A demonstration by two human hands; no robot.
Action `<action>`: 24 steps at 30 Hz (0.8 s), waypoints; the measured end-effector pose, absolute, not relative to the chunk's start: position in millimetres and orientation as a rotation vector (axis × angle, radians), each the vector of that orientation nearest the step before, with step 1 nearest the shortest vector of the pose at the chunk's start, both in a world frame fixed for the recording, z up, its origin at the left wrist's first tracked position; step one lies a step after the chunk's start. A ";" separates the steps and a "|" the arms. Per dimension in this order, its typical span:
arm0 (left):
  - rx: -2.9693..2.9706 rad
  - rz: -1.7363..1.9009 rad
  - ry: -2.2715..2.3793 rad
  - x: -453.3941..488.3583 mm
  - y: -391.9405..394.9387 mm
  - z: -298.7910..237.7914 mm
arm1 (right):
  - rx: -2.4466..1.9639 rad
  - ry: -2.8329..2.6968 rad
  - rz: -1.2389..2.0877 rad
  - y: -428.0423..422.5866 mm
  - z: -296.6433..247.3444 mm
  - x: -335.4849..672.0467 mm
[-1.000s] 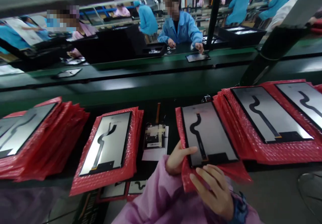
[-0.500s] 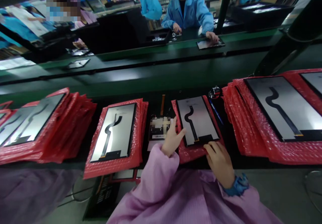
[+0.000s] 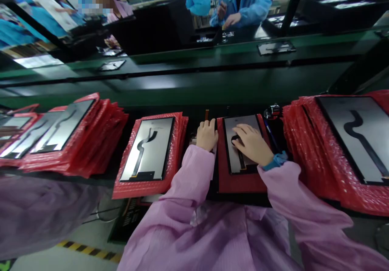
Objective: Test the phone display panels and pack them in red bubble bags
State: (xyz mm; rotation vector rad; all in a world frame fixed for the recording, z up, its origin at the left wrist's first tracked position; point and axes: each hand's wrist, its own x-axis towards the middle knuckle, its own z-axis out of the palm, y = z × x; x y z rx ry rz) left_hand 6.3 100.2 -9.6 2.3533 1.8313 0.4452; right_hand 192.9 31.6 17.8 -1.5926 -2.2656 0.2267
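Note:
A grey display panel (image 3: 235, 161) with a black ribbon cable lies on a red bubble-wrap sheet (image 3: 240, 181) straight ahead of me. My right hand (image 3: 251, 143) rests flat on the panel, fingers stretched out over the cable. My left hand (image 3: 207, 134) is curled just left of the panel, over a small circuit part whose shape is hidden; what it grips, if anything, I cannot make out. Both arms wear pink sleeves.
Stacks of red bubble wrap topped with panels lie at the left (image 3: 60, 135), centre-left (image 3: 148, 153) and right (image 3: 349, 141). A small metal object (image 3: 272, 110) stands behind the panel. Beyond runs a green conveyor (image 3: 194, 80) carrying panels; people in blue coats work opposite.
The panel on its red sheet went from lifted near me to lying flat on the bench. My right hand moved from its near edge onto its face; my left shifted to the small part.

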 end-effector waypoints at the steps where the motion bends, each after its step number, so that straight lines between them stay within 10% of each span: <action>1: 2.351 0.456 1.843 4.7 99.0 -10.1 | -1.626 -2.227 0.218 39.1 6.6 195.6; 24: 1.465 1.316 1.415 -30.2 123.6 -28.2 | -1.706 -2.095 0.327 48.7 -27.5 217.4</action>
